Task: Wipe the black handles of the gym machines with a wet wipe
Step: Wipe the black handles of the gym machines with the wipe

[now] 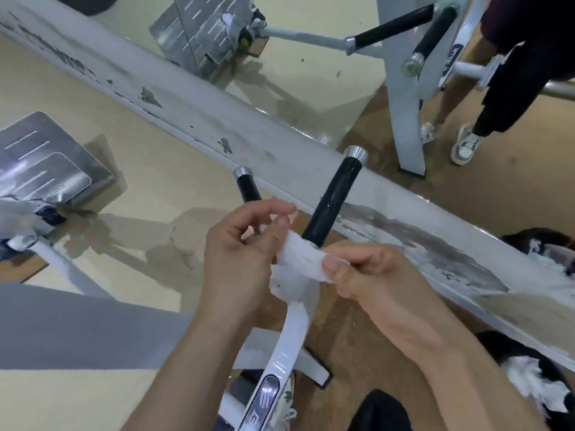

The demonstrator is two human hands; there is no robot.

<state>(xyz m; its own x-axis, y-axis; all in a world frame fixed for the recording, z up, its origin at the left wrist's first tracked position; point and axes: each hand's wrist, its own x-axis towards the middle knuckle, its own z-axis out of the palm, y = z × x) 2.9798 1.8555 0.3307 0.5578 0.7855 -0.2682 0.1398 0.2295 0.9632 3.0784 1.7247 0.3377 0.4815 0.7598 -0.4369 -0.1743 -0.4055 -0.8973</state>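
Observation:
A white wet wipe (pixel 298 262) is stretched between my two hands just below the base of a black handle (pixel 334 200) with a chrome end cap. My left hand (pixel 242 256) pinches the wipe's left part with its fingers curled. On the wipe's right edge my right hand (pixel 370 275) pinches with thumb and fingers. A second, shorter black handle (pixel 248 191) rises behind my left fingers, partly hidden. Both handles sit on a white machine arm (pixel 289 340) that runs down towards me.
A worn white baseboard (pixel 199 113) crosses the view below a wall mirror. The mirror shows two black handles (pixel 392 26) and a person's legs and a sneaker (pixel 465 144). A metal foot plate (pixel 46 163) lies at left on the beige floor.

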